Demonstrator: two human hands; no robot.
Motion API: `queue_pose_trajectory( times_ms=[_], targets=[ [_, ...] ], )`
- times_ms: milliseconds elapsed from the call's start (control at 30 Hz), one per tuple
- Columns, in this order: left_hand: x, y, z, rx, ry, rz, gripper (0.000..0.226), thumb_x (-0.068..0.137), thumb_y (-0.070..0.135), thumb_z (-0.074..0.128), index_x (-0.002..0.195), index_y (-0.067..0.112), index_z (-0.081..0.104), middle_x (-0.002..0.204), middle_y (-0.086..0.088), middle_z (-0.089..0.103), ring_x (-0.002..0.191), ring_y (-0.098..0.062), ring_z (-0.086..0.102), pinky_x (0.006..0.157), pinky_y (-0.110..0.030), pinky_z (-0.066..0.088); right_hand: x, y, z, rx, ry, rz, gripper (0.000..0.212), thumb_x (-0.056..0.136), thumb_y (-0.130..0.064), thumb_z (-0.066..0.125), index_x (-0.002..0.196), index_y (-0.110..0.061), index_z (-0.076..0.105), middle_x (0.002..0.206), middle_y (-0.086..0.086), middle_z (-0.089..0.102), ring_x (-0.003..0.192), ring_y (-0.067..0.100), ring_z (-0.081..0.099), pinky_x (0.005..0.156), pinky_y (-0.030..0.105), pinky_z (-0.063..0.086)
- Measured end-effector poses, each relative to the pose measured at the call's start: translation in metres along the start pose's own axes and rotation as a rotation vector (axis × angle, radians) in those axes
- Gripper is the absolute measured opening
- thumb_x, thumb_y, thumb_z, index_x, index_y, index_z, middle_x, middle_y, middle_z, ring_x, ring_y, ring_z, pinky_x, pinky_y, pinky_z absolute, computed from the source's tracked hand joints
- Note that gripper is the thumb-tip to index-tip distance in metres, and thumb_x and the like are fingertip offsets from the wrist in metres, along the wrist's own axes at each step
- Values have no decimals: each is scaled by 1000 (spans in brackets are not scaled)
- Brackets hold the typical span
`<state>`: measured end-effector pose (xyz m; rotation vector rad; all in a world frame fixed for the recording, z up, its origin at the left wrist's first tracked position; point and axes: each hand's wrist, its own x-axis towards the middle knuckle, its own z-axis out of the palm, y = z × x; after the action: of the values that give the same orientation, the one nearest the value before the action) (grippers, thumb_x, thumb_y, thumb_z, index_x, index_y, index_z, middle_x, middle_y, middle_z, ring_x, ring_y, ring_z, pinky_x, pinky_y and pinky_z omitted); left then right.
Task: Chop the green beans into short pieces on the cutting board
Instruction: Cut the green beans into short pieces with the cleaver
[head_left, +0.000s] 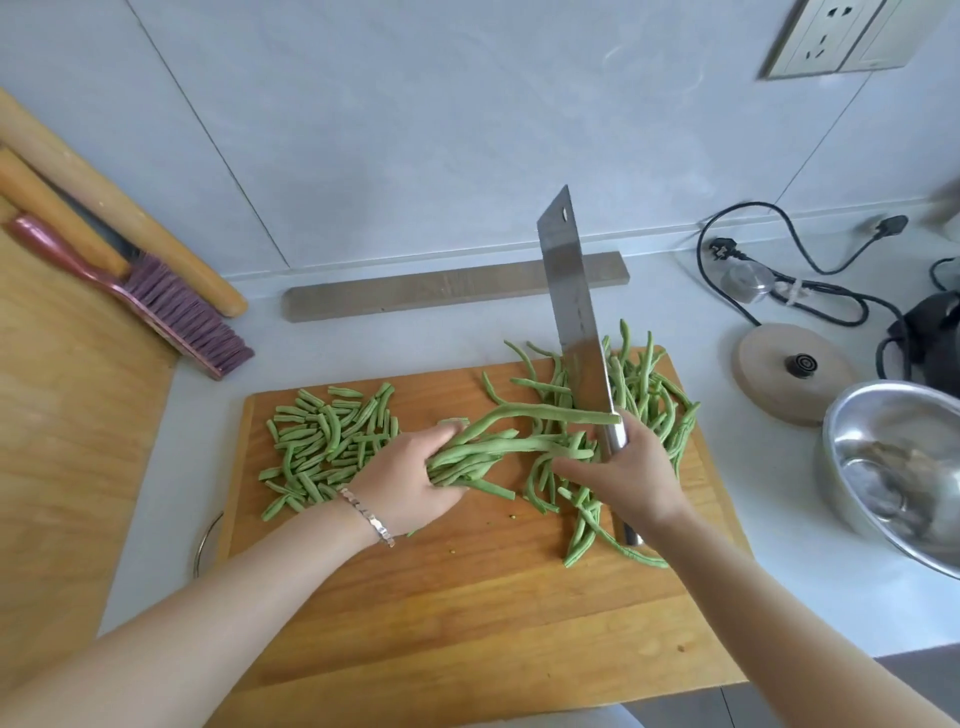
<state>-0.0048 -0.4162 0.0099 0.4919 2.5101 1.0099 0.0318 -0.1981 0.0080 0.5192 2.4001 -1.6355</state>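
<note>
A wooden cutting board (467, 597) lies on the pale counter. A heap of short cut bean pieces (327, 447) sits on its left part. Uncut long green beans (654, 400) lie in a tangle on its right part. My left hand (415, 483) grips a bunch of long beans (498, 447) near the board's middle. My right hand (628, 473) holds a steel cleaver (574, 312) by its handle, blade raised and pointing away from me. That hand's fingers also touch the bunch's right ends.
A steel bowl (893, 467) stands at the right edge. Behind it lie a round kettle base (789, 369) and black cables (779, 280). A brush (156, 296) and rolling pins (104, 202) rest on a wooden board at the left. A wooden strip (415, 291) lies along the wall.
</note>
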Motion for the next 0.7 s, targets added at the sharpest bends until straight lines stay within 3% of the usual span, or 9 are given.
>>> queue_pose_trajectory(
  times_ms=[67, 167, 267, 333, 400, 500, 600, 667, 700],
  targets=[
    [-2, 3, -2, -52, -4, -9, 41, 79, 12, 69, 116, 23, 57, 81, 22, 58, 65, 5, 58, 63, -9, 46, 4, -6, 10, 37, -49, -26, 25, 72, -5, 77, 85, -14, 58, 54, -17, 58, 39, -3, 46, 44, 9, 38],
    [-4, 8, -7, -149, 42, -29, 41, 79, 8, 69, 103, 37, 53, 84, 18, 60, 66, 3, 58, 66, -13, 45, 11, -14, 21, 25, -47, -54, 24, 73, -6, 77, 81, -9, 54, 68, -14, 61, 50, 4, 47, 44, 10, 39],
    [-5, 12, -15, 17, 3, -90, 48, 84, 20, 65, 129, 21, 47, 100, 13, 59, 69, -6, 56, 67, -19, 46, 16, -18, 24, -31, -23, -47, 25, 74, -11, 77, 76, -12, 53, 68, -1, 57, 49, 6, 44, 43, 12, 38],
    [-8, 6, -20, 182, -22, -124, 51, 88, 27, 59, 134, 16, 41, 109, 6, 62, 66, -8, 57, 64, -23, 49, 20, -19, 19, -32, -7, -17, 23, 75, -12, 77, 86, -11, 57, 74, 7, 61, 51, 8, 48, 47, 18, 40],
    [-14, -2, -22, 201, 3, -191, 55, 90, 29, 56, 139, 18, 35, 110, 3, 63, 57, -6, 54, 60, -23, 49, 23, -17, 11, -72, 33, 9, 25, 77, -14, 75, 80, -16, 51, 78, 7, 60, 52, 13, 45, 48, 23, 40],
    [-24, -16, -19, 30, 46, -378, 53, 89, 25, 57, 138, 22, 36, 99, 5, 62, 56, -6, 48, 55, -18, 44, 28, -9, 1, -156, 116, 49, 35, 79, -15, 74, 71, -21, 40, 69, 0, 51, 48, 12, 40, 45, 24, 36],
    [-31, -29, -9, -245, 22, -561, 28, 85, 15, 60, 112, 17, 54, 67, 2, 54, 44, -11, 44, 44, -22, 41, 28, 1, -1, -196, 137, 105, 33, 80, -15, 73, 73, -21, 41, 73, 0, 54, 48, 11, 40, 44, 22, 33],
    [-35, -34, 0, -569, -6, -667, 25, 84, 7, 60, 108, 13, 57, 62, -2, 50, 40, -11, 38, 42, -23, 39, 27, 8, 0, -182, 112, 146, 27, 79, -16, 74, 94, -17, 52, 93, 0, 65, 49, 9, 42, 44, 21, 33],
    [-37, -34, 3, -729, -13, -708, 26, 84, 4, 60, 108, 14, 58, 62, -3, 49, 38, -11, 36, 41, -23, 37, 25, 11, 3, -167, 101, 159, 38, 78, -18, 75, 109, -14, 53, 104, -2, 65, 49, 7, 43, 44, 20, 33]
  ],
)
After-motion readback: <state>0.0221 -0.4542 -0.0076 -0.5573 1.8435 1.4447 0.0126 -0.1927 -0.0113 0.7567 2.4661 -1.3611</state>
